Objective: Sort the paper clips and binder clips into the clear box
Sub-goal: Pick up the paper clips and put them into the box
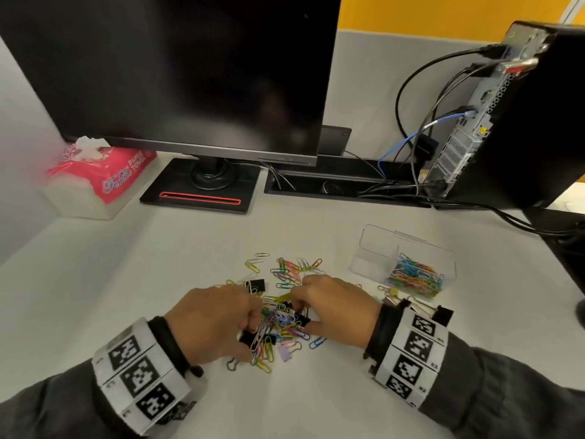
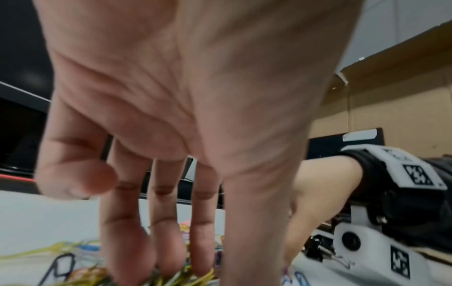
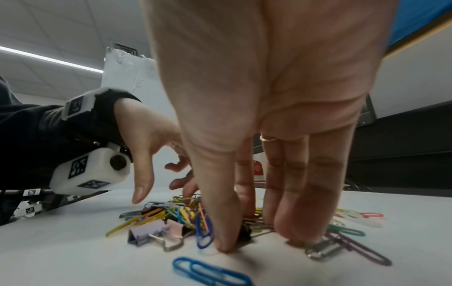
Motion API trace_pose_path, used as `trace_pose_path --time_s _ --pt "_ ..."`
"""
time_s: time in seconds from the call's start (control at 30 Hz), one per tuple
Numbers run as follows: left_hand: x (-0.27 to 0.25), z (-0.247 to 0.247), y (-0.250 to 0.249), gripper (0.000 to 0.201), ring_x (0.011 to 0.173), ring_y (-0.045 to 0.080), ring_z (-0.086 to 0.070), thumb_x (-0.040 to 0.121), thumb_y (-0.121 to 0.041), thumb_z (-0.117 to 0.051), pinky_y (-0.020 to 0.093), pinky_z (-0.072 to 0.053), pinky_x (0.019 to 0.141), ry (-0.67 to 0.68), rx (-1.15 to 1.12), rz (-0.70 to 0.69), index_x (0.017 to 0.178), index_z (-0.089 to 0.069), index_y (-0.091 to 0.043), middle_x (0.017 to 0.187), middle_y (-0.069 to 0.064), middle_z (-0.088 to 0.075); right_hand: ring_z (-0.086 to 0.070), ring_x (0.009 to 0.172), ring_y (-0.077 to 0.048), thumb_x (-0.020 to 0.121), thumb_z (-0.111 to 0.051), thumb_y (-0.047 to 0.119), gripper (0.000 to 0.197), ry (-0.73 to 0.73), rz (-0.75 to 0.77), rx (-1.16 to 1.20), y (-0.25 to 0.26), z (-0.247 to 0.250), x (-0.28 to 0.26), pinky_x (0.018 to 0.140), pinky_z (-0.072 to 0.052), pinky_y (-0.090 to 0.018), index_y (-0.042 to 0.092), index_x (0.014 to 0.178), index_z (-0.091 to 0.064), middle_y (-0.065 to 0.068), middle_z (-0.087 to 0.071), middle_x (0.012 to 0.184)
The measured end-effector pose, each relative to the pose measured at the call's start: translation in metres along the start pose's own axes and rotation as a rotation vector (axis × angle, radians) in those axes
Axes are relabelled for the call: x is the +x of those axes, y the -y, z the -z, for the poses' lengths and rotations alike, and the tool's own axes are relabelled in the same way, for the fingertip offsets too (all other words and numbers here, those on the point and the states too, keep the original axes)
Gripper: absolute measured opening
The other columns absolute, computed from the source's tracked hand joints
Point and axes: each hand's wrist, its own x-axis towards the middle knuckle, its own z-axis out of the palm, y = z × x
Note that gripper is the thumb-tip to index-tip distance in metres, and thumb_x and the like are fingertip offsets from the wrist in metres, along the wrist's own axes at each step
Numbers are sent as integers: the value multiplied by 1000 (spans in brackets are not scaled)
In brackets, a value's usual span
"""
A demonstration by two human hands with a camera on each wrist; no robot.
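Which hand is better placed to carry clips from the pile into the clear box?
Right hand: the box stands on its side of the pile; the left hand is farther away.

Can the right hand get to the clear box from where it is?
Probably yes. The right hand is on the clips, and the clear box stands open just beyond it to the right, with only bare desk between.

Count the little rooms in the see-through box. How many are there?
2. In the clear box, the left compartment looks empty; the right compartment holds colourful paper clips. None seems hidden.
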Motion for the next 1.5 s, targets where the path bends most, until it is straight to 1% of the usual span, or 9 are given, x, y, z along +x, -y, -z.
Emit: trace_pose_path --time_s 0.2,0.37,0.53,0.63,0.73,0.9,1.1,1.3,1.5 --pt "9 -8 1 38 97 10 -55 72 -46 -70 27 -36 66 -59 42 -10 104 -55 -35 108 -15 -51 -60 87 -27 83 -54 15 26 -49 11 -69 2 0 -5 65 -50 -33 20 107 -62 -3 -61 101" --pt "9 -8 3 37 95 8 -55 71 -46 -71 27 -39 67 -82 32 -38 103 -57 -36 105 -16 -53 -62 75 -22 82 -47 14 36 -142 24 39 -7 2 -12 64 -53 -35 27 109 -68 -1 -69 90" --pt "9 -6 6 43 98 10 -56 70 -44 -72 27 -35 67 -67 58 -61 109 -56 -37 109 -16 -52 -63 66 -13 86 -50 17 27 -245 -76 147 -28 12 -23 67 -54 -33 26 102 -69 4 -72 82" --pt "9 -6 6 45 90 13 -55 67 -40 -74 28 -34 63 -65 43 -74 104 -48 -34 105 -13 -51 -60 61 -10 89 -47 14 23 -127 -163 133 -44 15 -34 59 -50 -22 22 98 -67 4 -66 75" --pt "8 -6 5 44 78 15 -50 66 -36 -74 27 -28 52 -67 56 -75 92 -39 -31 101 -11 -47 -59 79 -9 88 -44 16 23 -18 -201 6 -49 10 -41 68 -51 -25 24 92 -65 7 -61 90" --pt "7 -8 6 31 73 10 -42 69 -37 -73 22 -23 51 -47 85 -47 89 -51 -30 109 -13 -46 -47 108 -11 91 -47 22 27 -75 -155 -50 -39 10 -37 82 -49 -32 28 113 -61 8 -49 114" --pt "6 -6 3 23 74 9 -40 72 -35 -73 22 -23 51 -49 107 -40 90 -60 -27 111 -14 -45 -48 107 -12 90 -59 26 27 -51 72 44 -10 9 1 85 -47 -32 28 116 -63 4 -54 112" --pt "4 -4 1 22 81 11 -48 75 -35 -71 26 -34 66 -65 126 -40 93 -62 -27 111 -12 -49 -58 94 -21 82 -69 24 23 -14 46 -35 -7 4 28 74 -49 -33 18 105 -65 -2 -60 104" --pt "3 -3 -1 17 91 15 -57 75 -35 -70 30 -45 69 -81 156 -48 89 -67 -26 107 -11 -52 -62 82 -21 79 -65 16 15 -32 78 -19 -7 5 28 71 -54 -35 19 93 -69 -1 -67 92"
